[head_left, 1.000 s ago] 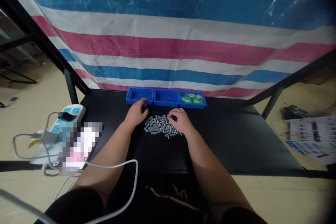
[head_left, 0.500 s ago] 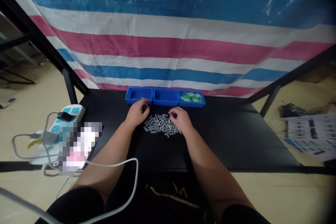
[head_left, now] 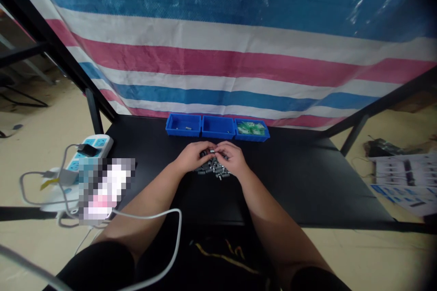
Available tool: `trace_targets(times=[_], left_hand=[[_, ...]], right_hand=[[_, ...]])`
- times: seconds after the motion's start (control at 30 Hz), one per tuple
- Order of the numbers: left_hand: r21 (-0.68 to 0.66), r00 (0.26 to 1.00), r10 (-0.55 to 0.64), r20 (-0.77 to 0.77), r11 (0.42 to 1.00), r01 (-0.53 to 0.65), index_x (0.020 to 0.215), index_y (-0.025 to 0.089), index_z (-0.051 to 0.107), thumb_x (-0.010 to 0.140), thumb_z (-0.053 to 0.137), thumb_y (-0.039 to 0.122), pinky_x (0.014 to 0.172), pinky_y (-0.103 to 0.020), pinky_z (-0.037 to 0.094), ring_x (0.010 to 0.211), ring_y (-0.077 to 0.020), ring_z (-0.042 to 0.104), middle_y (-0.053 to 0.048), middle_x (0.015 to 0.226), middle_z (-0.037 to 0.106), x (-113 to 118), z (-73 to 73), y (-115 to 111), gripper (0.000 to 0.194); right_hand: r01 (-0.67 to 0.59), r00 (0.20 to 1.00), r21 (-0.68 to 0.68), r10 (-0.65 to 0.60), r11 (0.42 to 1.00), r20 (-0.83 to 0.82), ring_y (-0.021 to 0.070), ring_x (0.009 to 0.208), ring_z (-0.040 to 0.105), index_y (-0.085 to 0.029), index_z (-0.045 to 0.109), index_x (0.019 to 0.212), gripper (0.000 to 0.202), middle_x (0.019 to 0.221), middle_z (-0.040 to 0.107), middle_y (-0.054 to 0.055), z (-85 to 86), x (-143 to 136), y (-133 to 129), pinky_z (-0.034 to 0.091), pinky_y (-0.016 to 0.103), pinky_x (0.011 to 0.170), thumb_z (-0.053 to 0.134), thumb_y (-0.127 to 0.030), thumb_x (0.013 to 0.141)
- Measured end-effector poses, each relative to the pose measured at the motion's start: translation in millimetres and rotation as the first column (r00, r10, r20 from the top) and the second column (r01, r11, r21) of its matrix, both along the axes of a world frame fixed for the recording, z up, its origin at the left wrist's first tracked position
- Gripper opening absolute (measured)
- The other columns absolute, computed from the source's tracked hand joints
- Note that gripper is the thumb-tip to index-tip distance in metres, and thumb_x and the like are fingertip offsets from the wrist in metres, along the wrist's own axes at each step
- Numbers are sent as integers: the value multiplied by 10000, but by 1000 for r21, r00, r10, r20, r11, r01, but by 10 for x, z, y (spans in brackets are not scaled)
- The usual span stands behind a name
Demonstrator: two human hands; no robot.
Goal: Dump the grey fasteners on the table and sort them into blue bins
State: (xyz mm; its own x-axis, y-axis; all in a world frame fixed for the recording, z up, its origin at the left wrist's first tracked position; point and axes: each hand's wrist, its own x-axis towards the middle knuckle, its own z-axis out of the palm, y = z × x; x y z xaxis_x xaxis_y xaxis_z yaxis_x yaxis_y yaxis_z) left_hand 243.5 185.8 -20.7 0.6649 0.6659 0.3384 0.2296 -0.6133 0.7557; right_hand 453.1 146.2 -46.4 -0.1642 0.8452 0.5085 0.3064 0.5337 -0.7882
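Observation:
Above a pile of small grey metal cylinders (head_left: 218,173), my left hand (head_left: 194,157) and my right hand (head_left: 232,157) meet fingertip to fingertip. Between them shows a small silvery metal cylinder (head_left: 212,151), pinched from both sides. Its exact kind is too small to make out. The hands hide the upper part of the pile. Behind them stand three joined blue bins. A small metal piece (head_left: 188,128) lies in the left bin (head_left: 177,132), a tiny one in the middle bin (head_left: 218,134), and green-and-white packets (head_left: 251,128) fill the right bin (head_left: 251,137).
At the left of the black table (head_left: 290,182) lie a white power strip (head_left: 97,148) with plugs and a blurred-out phone (head_left: 107,191). A white cable (head_left: 150,214) loops over my left forearm. A striped sheet (head_left: 218,63) hangs behind the bins.
My left hand has come away from the left bin toward the pile and closed in. My right hand has shifted slightly, and the fingertips now meet at a metal cylinder.

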Motion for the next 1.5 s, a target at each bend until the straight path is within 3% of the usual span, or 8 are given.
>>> trace_targets(times=[0.17, 0.3, 0.43, 0.7, 0.83, 1.07, 1.3, 1.5], left_hand=[[49, 989, 151, -12, 987, -150, 1037, 221, 693, 964, 593, 327, 819, -316, 535, 864, -191, 697, -52, 976, 752, -14, -52, 44, 163], [125, 938, 341, -68, 935, -331, 997, 230, 673, 933, 613, 297, 799, -330, 514, 871, -209, 681, -39, 949, 743, -120, -115, 169, 111], [151, 897, 414, -154, 907, -393, 956, 236, 677, 902, 623, 278, 804, -353, 504, 886, -234, 670, -38, 919, 741, -199, -174, 267, 88], [150, 891, 391, -231, 919, -364, 903, 233, 681, 853, 643, 246, 775, -366, 491, 862, -250, 635, -38, 875, 738, -207, -223, 280, 64], [166, 904, 358, -234, 931, -326, 916, 234, 695, 855, 629, 217, 810, -371, 492, 882, -251, 637, -40, 898, 743, -200, -242, 284, 92], [174, 903, 347, -254, 935, -310, 943, 229, 707, 854, 614, 221, 829, -381, 493, 882, -253, 643, -42, 917, 747, -194, -257, 297, 129], [179, 906, 337, -255, 938, -298, 938, 219, 707, 848, 610, 229, 844, -386, 490, 872, -250, 649, -52, 925, 743, -187, -280, 308, 132], [164, 908, 328, -260, 942, -293, 946, 211, 713, 849, 609, 231, 848, -370, 490, 891, -243, 656, -55, 933, 739, -187, -290, 315, 143]], right_hand=[[108, 991, 17, -109, 994, 74, 169, 788, 651, -222, 709, 987, 125, 997, 662, 71, 33, 86, 16, 583, 319, 709, 625, -251, 899], [239, 939, 44, -243, 970, 243, 149, 639, 534, -218, 723, 939, 120, 776, 610, 18, 41, 309, 59, 487, 302, 633, 624, -214, 870], [218, 891, -54, -176, 975, 420, 172, 675, 571, -240, 742, 944, 121, 676, 626, -9, 4, 436, 63, 457, 299, 653, 658, -233, 858], [157, 858, -76, -98, 985, 504, 197, 762, 630, -263, 764, 934, 169, 761, 707, 8, -20, 389, 56, 468, 330, 747, 801, -364, 804], [152, 858, -72, -95, 986, 504, 187, 746, 625, -248, 737, 853, 60, 756, 698, -3, -34, 369, 69, 471, 353, 800, 768, -240, 802], [208, 914, -3, -193, 978, 355, 176, 711, 585, -232, 741, 889, 164, 748, 661, 12, 3, 318, 63, 490, 308, 685, 624, -135, 830], [289, 941, 93, -301, 953, 157, 189, 849, 657, -260, 660, 1320, 428, 1172, 684, 87, 21, 259, 101, 567, 346, 732, 618, -233, 894], [235, 942, 153, -264, 960, 209, 263, 1140, 624, -310, 281, 1618, 826, 1490, 525, 132, -7, 234, 209, 585, 403, 824, 628, -193, 878]])
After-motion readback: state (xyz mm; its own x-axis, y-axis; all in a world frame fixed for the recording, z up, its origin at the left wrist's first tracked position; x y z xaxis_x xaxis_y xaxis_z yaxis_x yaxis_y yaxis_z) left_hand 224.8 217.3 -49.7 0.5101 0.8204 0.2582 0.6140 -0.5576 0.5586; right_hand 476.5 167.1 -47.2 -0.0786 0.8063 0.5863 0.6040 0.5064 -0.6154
